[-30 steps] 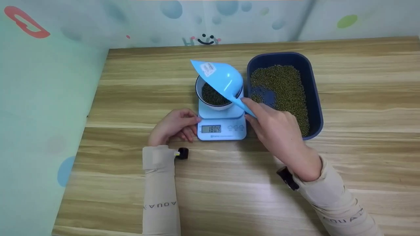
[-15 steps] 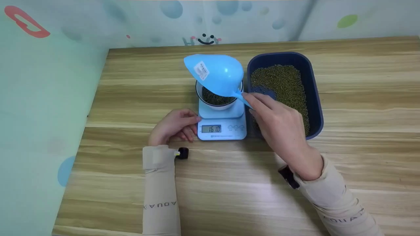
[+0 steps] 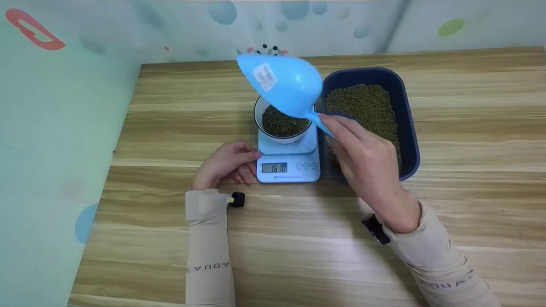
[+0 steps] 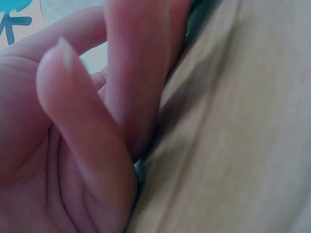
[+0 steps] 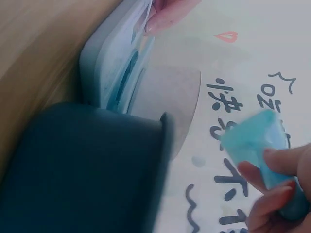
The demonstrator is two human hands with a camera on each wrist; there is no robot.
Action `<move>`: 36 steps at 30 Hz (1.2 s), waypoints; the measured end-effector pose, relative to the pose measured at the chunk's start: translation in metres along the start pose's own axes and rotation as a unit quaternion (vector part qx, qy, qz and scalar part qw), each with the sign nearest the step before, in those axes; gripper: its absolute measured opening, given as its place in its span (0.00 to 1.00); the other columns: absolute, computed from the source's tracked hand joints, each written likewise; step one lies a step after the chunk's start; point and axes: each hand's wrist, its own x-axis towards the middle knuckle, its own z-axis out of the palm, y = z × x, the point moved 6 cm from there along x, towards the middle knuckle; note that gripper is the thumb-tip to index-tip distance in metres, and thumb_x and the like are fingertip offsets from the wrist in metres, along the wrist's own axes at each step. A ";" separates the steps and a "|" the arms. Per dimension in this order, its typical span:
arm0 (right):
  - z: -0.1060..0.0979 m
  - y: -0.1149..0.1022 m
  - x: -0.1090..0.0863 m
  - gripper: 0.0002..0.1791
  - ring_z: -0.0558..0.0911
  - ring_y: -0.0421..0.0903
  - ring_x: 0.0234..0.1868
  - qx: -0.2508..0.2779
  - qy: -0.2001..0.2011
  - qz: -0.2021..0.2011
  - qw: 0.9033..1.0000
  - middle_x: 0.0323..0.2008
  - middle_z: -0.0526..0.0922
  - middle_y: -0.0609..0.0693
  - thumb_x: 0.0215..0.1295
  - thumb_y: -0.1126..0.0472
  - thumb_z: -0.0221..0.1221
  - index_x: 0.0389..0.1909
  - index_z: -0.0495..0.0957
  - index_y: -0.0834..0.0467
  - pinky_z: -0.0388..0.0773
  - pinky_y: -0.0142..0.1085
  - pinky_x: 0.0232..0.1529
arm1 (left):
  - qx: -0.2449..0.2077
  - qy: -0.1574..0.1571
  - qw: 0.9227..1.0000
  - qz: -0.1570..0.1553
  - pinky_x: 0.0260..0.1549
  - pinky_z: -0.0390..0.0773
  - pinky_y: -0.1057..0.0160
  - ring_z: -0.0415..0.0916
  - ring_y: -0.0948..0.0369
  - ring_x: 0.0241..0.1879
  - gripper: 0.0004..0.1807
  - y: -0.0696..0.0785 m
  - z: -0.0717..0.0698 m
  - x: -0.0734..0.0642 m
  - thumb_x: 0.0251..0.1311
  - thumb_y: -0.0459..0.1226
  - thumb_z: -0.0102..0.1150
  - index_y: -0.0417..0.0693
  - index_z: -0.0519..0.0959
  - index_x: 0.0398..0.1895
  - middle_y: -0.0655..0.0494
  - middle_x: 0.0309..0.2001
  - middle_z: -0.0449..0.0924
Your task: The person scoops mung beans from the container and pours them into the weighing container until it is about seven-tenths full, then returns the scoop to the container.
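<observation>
My right hand (image 3: 367, 157) grips the handle of a light-blue scoop (image 3: 294, 81). The scoop is tilted over the bowl, its rounded underside and a white sticker facing up; its inside is hidden in the head view. Beneath it, a white bowl (image 3: 258, 116) with a dark rim holds small dark-green beans (image 3: 283, 123). That bowl stands on a light-blue kitchen scale (image 3: 288, 174), whose display reads 161.0. My left hand (image 3: 228, 164) rests on the table with its thumb at the scale's left edge and its fingers loosely bent, as the left wrist view (image 4: 97, 126) also shows.
Right of the scale stands a dark-blue tub (image 3: 407, 128) partly filled with green beans (image 3: 362, 102); my right hand overlaps its near left part. A patterned wall covering (image 3: 179, 25) rises behind the wooden table (image 3: 281, 247) and along its left side.
The scoop has risen and moved toward the back wall above the bowl, showing more of the beans. The scale's display has gone from 180.4 to 161.0. My left hand has stayed put.
</observation>
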 end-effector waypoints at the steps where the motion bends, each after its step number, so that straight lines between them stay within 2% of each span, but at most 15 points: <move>1: 0.000 0.000 0.000 0.19 0.81 0.41 0.37 0.003 0.000 0.001 1.000 0.47 0.78 0.46 0.62 0.65 0.52 0.54 0.73 0.50 0.77 0.36 0.32 | 0.001 0.001 1.000 0.000 0.10 0.72 0.67 0.76 0.58 0.15 0.19 -0.002 -0.001 0.002 0.57 0.45 0.56 0.39 0.71 0.42 0.40 0.28 0.78; 5: 0.001 0.003 0.000 0.19 0.81 0.42 0.37 0.007 -0.015 0.011 1.000 0.46 0.79 0.46 0.61 0.66 0.55 0.53 0.74 0.50 0.77 0.37 0.30 | 0.001 0.009 1.000 0.001 0.10 0.72 0.67 0.76 0.58 0.15 0.21 -0.009 -0.004 0.006 0.55 0.48 0.58 0.40 0.72 0.42 0.40 0.28 0.78; 9: 0.001 0.004 -0.001 0.19 0.80 0.41 0.41 0.029 -0.024 0.020 0.999 0.46 0.79 0.47 0.60 0.64 0.56 0.54 0.73 0.52 0.77 0.37 0.35 | 0.007 0.010 1.000 0.007 0.10 0.72 0.67 0.76 0.57 0.15 0.22 -0.010 -0.004 0.009 0.54 0.49 0.58 0.40 0.72 0.42 0.40 0.28 0.78; 13: -0.003 0.006 0.000 0.19 0.79 0.41 0.40 0.052 -0.024 0.037 0.998 0.44 0.80 0.50 0.62 0.60 0.55 0.55 0.72 0.54 0.76 0.37 0.36 | 0.010 0.011 1.000 0.012 0.09 0.71 0.67 0.76 0.57 0.14 0.21 -0.010 -0.004 0.009 0.54 0.49 0.58 0.40 0.72 0.40 0.41 0.26 0.78; 17: -0.010 0.013 0.001 0.21 0.78 0.43 0.29 0.068 -0.017 0.078 0.994 0.37 0.81 0.53 0.63 0.56 0.53 0.58 0.68 0.55 0.73 0.36 0.28 | 0.010 0.017 1.000 0.010 0.09 0.71 0.67 0.75 0.58 0.13 0.20 -0.010 -0.004 0.009 0.54 0.48 0.58 0.41 0.72 0.39 0.41 0.25 0.78; 20: -0.015 0.021 0.003 0.24 0.74 0.44 0.25 0.085 -0.021 0.119 0.989 0.37 0.80 0.52 0.61 0.54 0.55 0.59 0.67 0.51 0.68 0.37 0.26 | 0.003 0.016 1.000 0.004 0.09 0.71 0.67 0.75 0.58 0.14 0.19 -0.011 -0.004 0.009 0.55 0.47 0.58 0.41 0.72 0.40 0.41 0.26 0.78; 23: -0.022 0.026 0.005 0.27 0.72 0.46 0.27 0.102 -0.028 0.151 0.983 0.39 0.78 0.52 0.58 0.54 0.59 0.60 0.66 0.47 0.66 0.38 0.27 | -0.004 0.011 1.000 -0.002 0.09 0.71 0.67 0.75 0.58 0.14 0.18 -0.010 -0.004 0.009 0.56 0.46 0.57 0.40 0.72 0.41 0.39 0.27 0.78; 25: -0.028 0.029 0.005 0.27 0.70 0.45 0.26 0.102 -0.026 0.163 0.981 0.37 0.78 0.52 0.57 0.56 0.60 0.59 0.67 0.47 0.64 0.37 0.26 | -0.006 0.006 1.000 -0.005 0.10 0.71 0.67 0.76 0.57 0.14 0.17 -0.007 -0.003 0.006 0.57 0.45 0.57 0.40 0.72 0.41 0.38 0.28 0.78; 30: -0.046 0.034 0.004 0.22 0.68 0.42 0.20 0.068 0.012 0.164 0.984 0.28 0.78 0.52 0.55 0.57 0.60 0.53 0.72 0.52 0.61 0.31 0.21 | -0.002 0.004 1.000 -0.011 0.11 0.72 0.67 0.76 0.57 0.15 0.15 0.004 0.000 -0.004 0.58 0.42 0.55 0.40 0.72 0.40 0.37 0.29 0.78; 36: -0.078 0.044 0.001 0.19 0.71 0.41 0.23 0.005 0.077 0.145 0.986 0.31 0.82 0.53 0.52 0.54 0.63 0.46 0.78 0.55 0.62 0.22 0.26 | -0.003 0.006 1.000 -0.008 0.11 0.72 0.67 0.76 0.57 0.15 0.14 0.008 -0.001 -0.009 0.59 0.42 0.55 0.40 0.72 0.40 0.39 0.28 0.78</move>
